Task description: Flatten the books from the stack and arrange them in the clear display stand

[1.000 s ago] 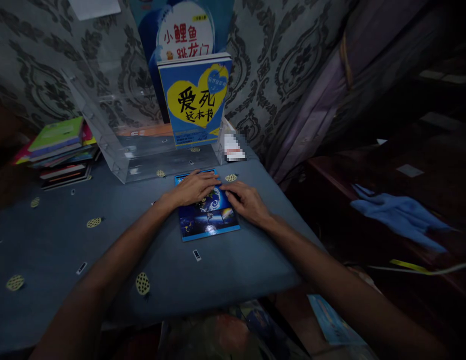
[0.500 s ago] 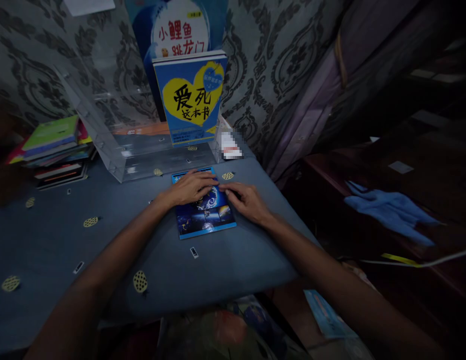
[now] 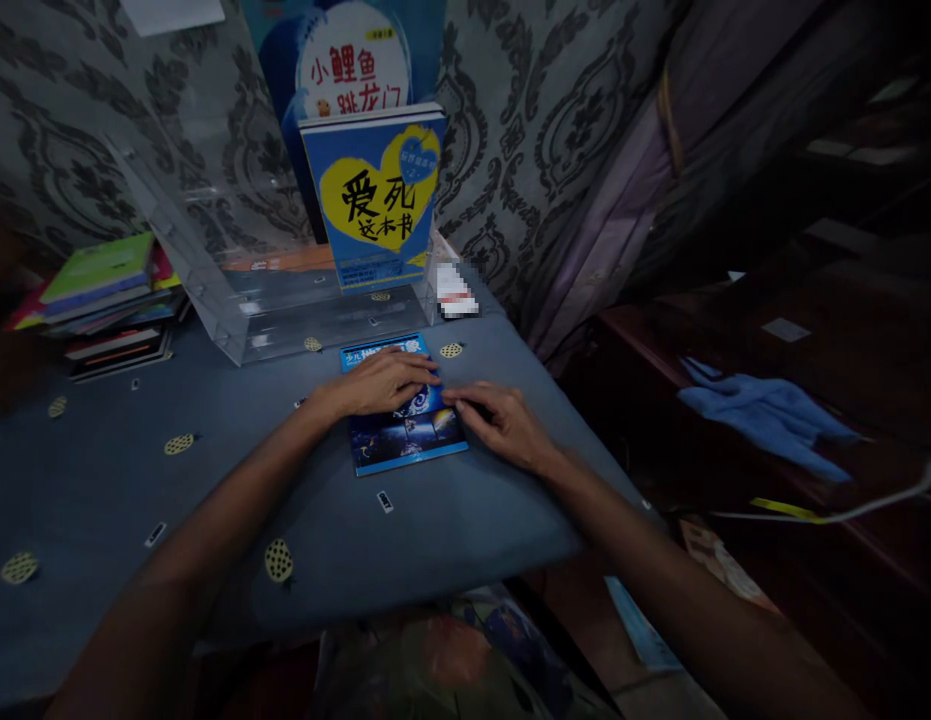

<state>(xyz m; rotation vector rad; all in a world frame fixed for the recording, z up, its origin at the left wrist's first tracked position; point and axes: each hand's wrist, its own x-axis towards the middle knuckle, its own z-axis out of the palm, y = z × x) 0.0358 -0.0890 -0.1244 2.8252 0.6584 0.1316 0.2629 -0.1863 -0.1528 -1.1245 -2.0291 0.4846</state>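
Note:
A blue book with space pictures [image 3: 409,437] lies on the cloth-covered table [image 3: 285,480]. Across its upper middle rests my left hand [image 3: 386,384], flat with the fingers pointing right, hiding part of the cover. My right hand [image 3: 504,422] is at the book's right edge, thumb and index finger close together at that edge; whether they pinch the cover is too small to tell. Behind the book stands a clear acrylic rack [image 3: 322,325], which holds an upright blue book with a yellow heart [image 3: 379,205] and a taller fish-story book [image 3: 352,60] behind it.
A stack of books [image 3: 101,285] sits at the table's left back. White papers [image 3: 456,295] lie beside the rack's right end. Right of the table, a blue cloth [image 3: 765,410] lies on a dark reddish surface. A patterned curtain hangs behind.
My right hand has moved slightly down along the book's right edge. My left hand has shifted a little lower, showing more of the title. The view has shifted slightly.

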